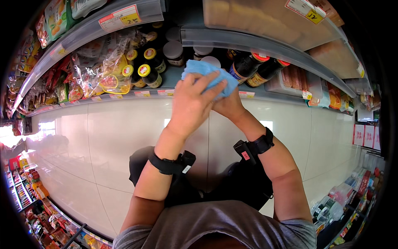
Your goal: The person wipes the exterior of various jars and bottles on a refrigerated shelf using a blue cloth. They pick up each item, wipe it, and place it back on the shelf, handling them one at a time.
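Both hands meet at a light blue cloth (228, 81) in front of the lower shelf. My left hand (194, 98) lies over the cloth's near left part, its fingers spread across it. From the right, my right hand (228, 104) holds the cloth from below and behind; its fingers are mostly hidden. Whether the cloth wraps some object cannot be told. Just beyond it stands a jar with a grey lid (211, 61). To the left are several dark bottles with yellow caps (150, 74); to the right, dark bottles with red caps (245, 67) lean at an angle.
An upper shelf edge (261, 45) with clear plastic bins (255, 21) overhangs the bottles. Bagged snacks (90, 74) fill the shelf's left; a clear bin of packets (287, 77) sits right. Tiled floor (124, 124) lies below. Plastic bottles (329, 207) stand lower right, packaged goods (53, 214) lower left.
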Demonstrator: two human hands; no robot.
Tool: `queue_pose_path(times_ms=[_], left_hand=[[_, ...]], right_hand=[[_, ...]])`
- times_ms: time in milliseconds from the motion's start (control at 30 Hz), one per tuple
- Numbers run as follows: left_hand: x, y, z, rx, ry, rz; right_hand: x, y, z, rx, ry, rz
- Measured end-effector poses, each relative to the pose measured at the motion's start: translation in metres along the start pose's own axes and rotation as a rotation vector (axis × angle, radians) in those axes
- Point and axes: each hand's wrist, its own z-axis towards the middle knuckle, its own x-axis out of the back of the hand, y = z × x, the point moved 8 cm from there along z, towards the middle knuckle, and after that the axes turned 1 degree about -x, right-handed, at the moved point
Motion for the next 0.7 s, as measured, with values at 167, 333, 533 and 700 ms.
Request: queue_pose_path(times_ms=[167,333,533,700], left_hand=[[0.009,-0.043,-0.006,0.264,0.13,-0.171],[-0.009,-0.07,-0.022,0.658,0.174,-0.712],[-0.011,-0.025,-0.013,0.4,0.245,-0.541],[-0.045,-0.049,-0.024,0.773,0.102,-1.293]], right_hand=[[0.013,-0.016,-0.005,-0.135,0.018,-0.153],[0.018,0.005,-0.014,-0.41,-0.068,0.386],[0.033,-0.014,-0.007,-0.445,-0.008,0.554],[0.033,-0.027,-0.009,-0.491,-0.094,0.703]])
